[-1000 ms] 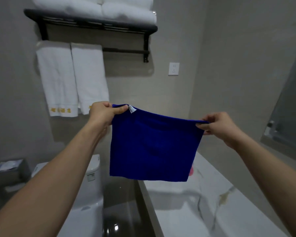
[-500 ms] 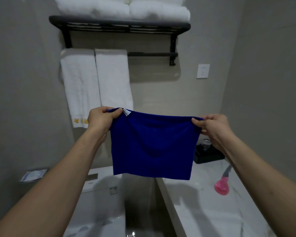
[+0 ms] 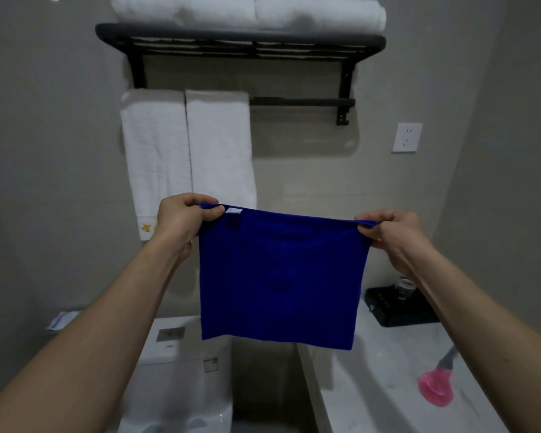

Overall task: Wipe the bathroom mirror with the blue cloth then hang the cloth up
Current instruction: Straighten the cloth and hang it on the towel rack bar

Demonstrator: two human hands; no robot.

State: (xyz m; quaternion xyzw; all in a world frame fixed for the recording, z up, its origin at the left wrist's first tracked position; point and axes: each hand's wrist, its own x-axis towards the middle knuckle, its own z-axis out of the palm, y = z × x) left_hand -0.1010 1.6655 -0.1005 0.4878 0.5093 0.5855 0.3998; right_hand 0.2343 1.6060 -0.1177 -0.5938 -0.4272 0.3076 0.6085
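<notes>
Towel rack (image 3: 300,102) ahead — left hand (image 3: 181,218), right hand (image 3: 394,229) pinch blue cloth (image 3: 278,276) top corners, arms outstretched.

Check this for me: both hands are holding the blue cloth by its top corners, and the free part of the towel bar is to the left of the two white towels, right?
Not quite. The head view shows the free part of the towel bar to the right of the two white towels. The left hand and right hand do hold the blue cloth by its top corners.
</notes>
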